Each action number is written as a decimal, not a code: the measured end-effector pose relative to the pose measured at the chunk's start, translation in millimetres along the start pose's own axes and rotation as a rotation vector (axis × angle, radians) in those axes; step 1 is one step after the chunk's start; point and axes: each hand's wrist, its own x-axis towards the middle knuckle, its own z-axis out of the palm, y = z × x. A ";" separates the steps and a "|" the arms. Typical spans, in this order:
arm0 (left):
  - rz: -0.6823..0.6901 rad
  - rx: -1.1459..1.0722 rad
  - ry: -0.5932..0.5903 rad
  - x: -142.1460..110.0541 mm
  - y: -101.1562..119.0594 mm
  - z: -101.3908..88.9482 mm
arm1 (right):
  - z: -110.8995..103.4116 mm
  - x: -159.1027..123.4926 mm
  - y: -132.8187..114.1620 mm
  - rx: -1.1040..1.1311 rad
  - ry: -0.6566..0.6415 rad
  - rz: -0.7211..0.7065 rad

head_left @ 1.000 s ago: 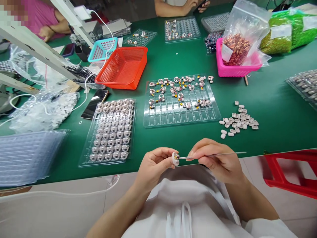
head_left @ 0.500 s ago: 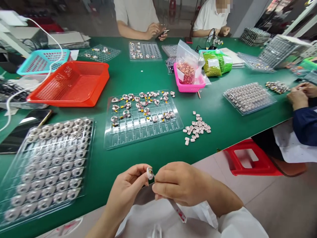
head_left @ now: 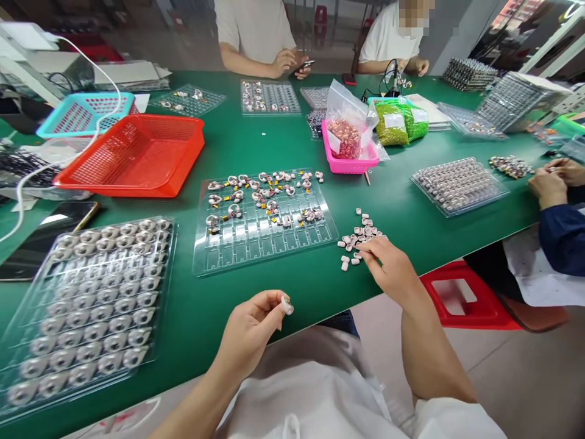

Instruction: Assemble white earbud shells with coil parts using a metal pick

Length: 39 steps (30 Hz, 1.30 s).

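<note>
My left hand is closed in a pinch, thumb and forefinger on a small white earbud shell held above the table's front edge. To the right, my right hand reaches down to a loose pile of small pale caps. Its fingertips are drawn together at the near side of the pile and touch the caps there. What lies between those fingertips is hidden. Beyond my left hand lies a clear tray with several pale earbud parts with yellow tabs and wires in its far rows.
At left stand a tray of pale shells, a phone, a red basket and a blue basket. A pink basket holds a bag. A filled tray and a co-worker's hands are at right. Two people sit opposite.
My right hand has left the earbud shell and moved right and forward to the caps. The pale strip that hung from it is out of sight. My left hand keeps the shell, slightly farther right.
</note>
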 end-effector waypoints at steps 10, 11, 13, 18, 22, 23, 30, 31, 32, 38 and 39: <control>-0.018 -0.050 0.025 -2.8 -4.2 -5.6 | 27.0 24.2 8.6 -0.299 -0.117 0.029; -0.017 -0.060 0.023 -3.0 -5.5 -7.0 | 28.7 24.4 9.2 -0.305 -0.092 0.031; -0.005 -0.088 0.025 -3.3 -8.3 -9.5 | 30.7 22.2 5.8 -0.307 -0.038 0.031; 0.048 -0.243 0.035 -7.7 -9.3 -8.8 | 35.9 0.7 -41.8 0.246 0.003 -0.071; 0.115 -0.404 -0.058 -18.0 0.9 -3.2 | 55.8 -20.3 -92.1 0.804 -0.084 -0.044; 0.127 -0.422 -0.076 -21.1 3.1 -2.6 | 62.6 -23.9 -101.3 0.875 -0.069 -0.022; 0.429 -0.192 -0.052 -33.6 -5.3 -13.6 | 89.2 -30.4 -125.2 0.810 0.045 0.046; 0.473 -0.154 -0.048 -33.4 -7.5 -15.7 | 89.2 -29.9 -125.7 0.788 0.040 0.029; 0.505 -0.133 -0.045 -33.1 -9.3 -17.4 | 89.0 -29.1 -126.0 0.768 0.038 0.016; 0.396 -0.228 -0.043 -33.4 -8.2 -22.8 | 87.0 -21.1 -128.4 0.648 0.067 -0.187; 0.355 -0.271 -0.041 -33.3 -7.6 -23.3 | 86.6 -19.7 -129.3 0.621 0.083 -0.249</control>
